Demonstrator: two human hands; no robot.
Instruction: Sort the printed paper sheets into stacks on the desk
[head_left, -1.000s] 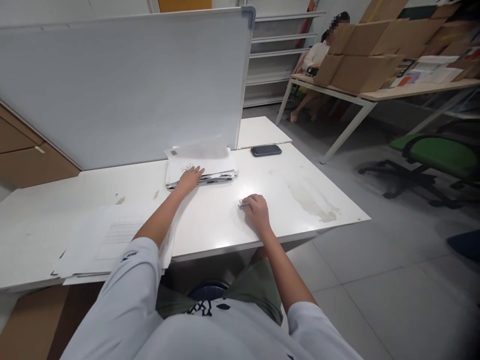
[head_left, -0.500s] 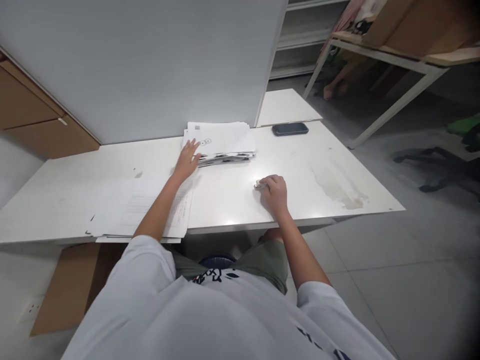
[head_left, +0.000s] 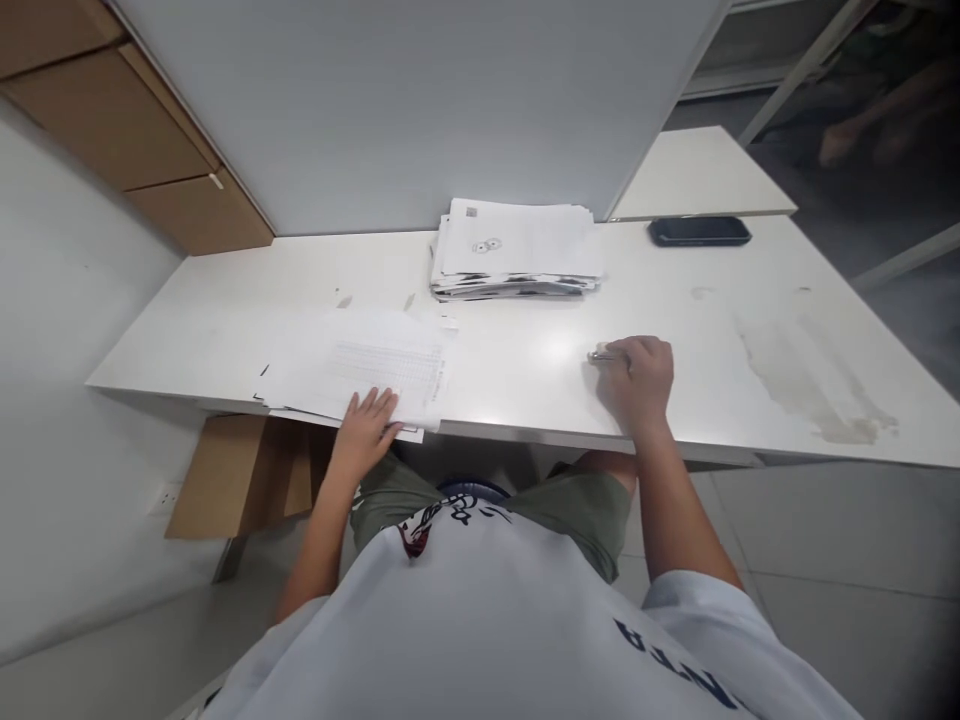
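Note:
My left hand (head_left: 366, 432) lies with its fingers spread on the front edge of a loose pile of printed papers (head_left: 352, 350), at the left of the white desk. The pile's sheets overlap unevenly and hang slightly over the desk's edge. Further right, my right hand (head_left: 641, 378) is closed around a small stapler (head_left: 602, 355), resting on the desktop. Only the stapler's silvery end shows past my fingers; the rest is hidden. A thick stack of papers (head_left: 525, 240) sits between and beyond my hands, against the grey panel.
A dark phone (head_left: 699, 231) lies at the back right of the desk (head_left: 510, 370). The grey panel (head_left: 420, 110) stands along the back. Cardboard boxes (head_left: 180, 170) are at the left, and another open box (head_left: 225, 475) is under the desk. At the far right, a person's foot (head_left: 838, 145) shows.
My left hand has moved from the thick stack back toward me, onto the front of the loose papers. My right hand still holds the stapler. The view has swung left.

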